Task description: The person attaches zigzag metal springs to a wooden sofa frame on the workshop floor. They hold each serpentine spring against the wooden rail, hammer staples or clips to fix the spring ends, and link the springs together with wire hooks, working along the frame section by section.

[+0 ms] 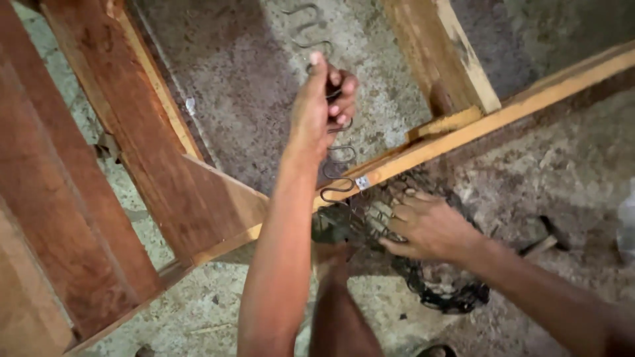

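My left hand [321, 106] is raised over the concrete floor and closed on a strip of zigzag spring wire [338, 155]. The wire runs from beyond my fingers down to a light wooden rail [503, 116]. A small metal clip [362, 182] sits on that rail where the wire crosses it. Just below the rail, my right hand [426, 225] lies with fingers curled on a dark coiled roll of the same spring wire [443, 291]. Whether it grips the roll or only presses on it is unclear.
Reddish wooden frame boards [165, 165] slant across the left side. Another upright board [443, 53] meets the rail at the top right. A stick-like object [544, 243] lies on the rough concrete to the right. My leg [337, 311] is below the hands.
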